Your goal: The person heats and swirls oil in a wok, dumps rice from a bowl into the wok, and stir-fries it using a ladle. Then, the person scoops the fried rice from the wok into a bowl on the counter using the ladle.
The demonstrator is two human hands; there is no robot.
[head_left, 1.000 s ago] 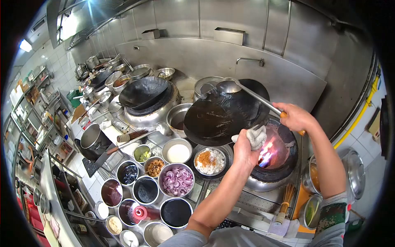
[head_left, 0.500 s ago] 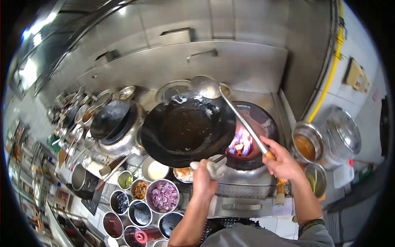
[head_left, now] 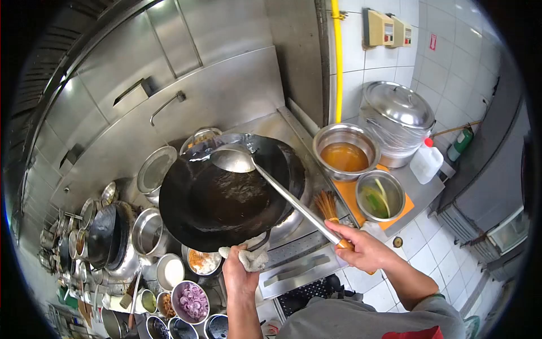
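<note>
A large black wok (head_left: 189, 209) with a little dark, shiny liquid (head_left: 240, 192) in its bottom covers the stove ring in front of me. My left hand (head_left: 240, 277) is closed at its near edge, gripping it by the handle through a folded pale cloth (head_left: 252, 259). In my right hand (head_left: 367, 248) is the wooden end of a long metal ladle (head_left: 305, 210). The ladle's round bowl hangs over the far part of the wok and looks clear of the liquid. No flame shows around the wok.
To the right stand a steel bowl of amber liquid (head_left: 370, 135), a pot with green pieces (head_left: 401, 198), a bamboo brush (head_left: 326, 206), a lidded pot (head_left: 395, 104) and a white jug (head_left: 427, 163). Sliced purple onion (head_left: 192, 302) and several containers sit lower left. A tap (head_left: 166, 107) juts from the back wall.
My view has turned right. The wok has moved right over the burner, hiding the flame seen before. The ladle's bowl has come from beyond the wok's far rim to above its inside.
</note>
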